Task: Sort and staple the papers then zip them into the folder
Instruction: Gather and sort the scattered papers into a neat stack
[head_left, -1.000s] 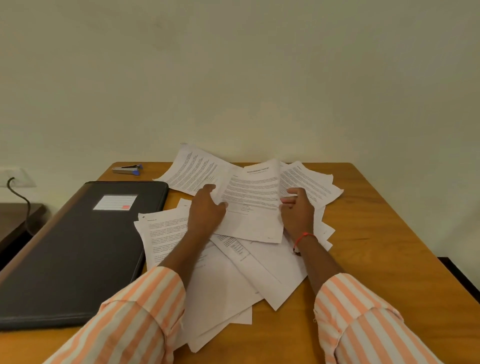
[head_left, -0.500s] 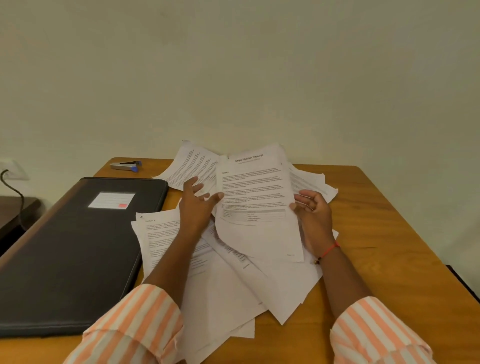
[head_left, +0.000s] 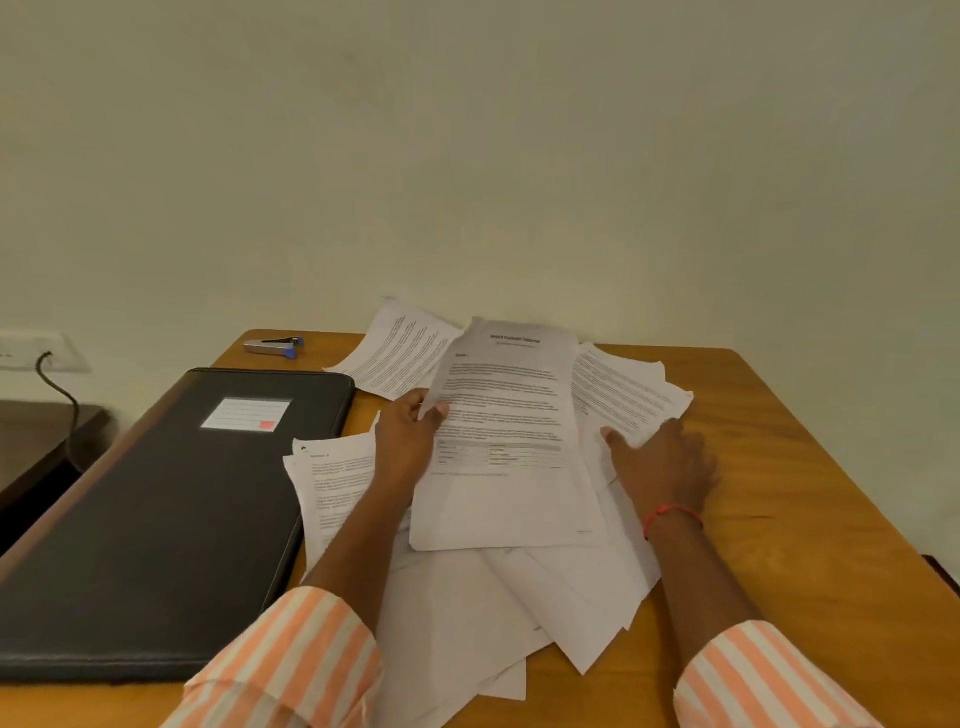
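Your loose papers (head_left: 467, 613) lie heaped on the table (head_left: 779, 519), your left hand (head_left: 405, 441) pinches the top sheet (head_left: 509, 415), your right hand (head_left: 660, 467) rests open on the heap, the black folder (head_left: 156, 519) lies closed beside them, and the stapler (head_left: 272, 345) sits far back.

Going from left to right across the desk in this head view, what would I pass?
black folder → left hand → printed sheet that it holds → right hand
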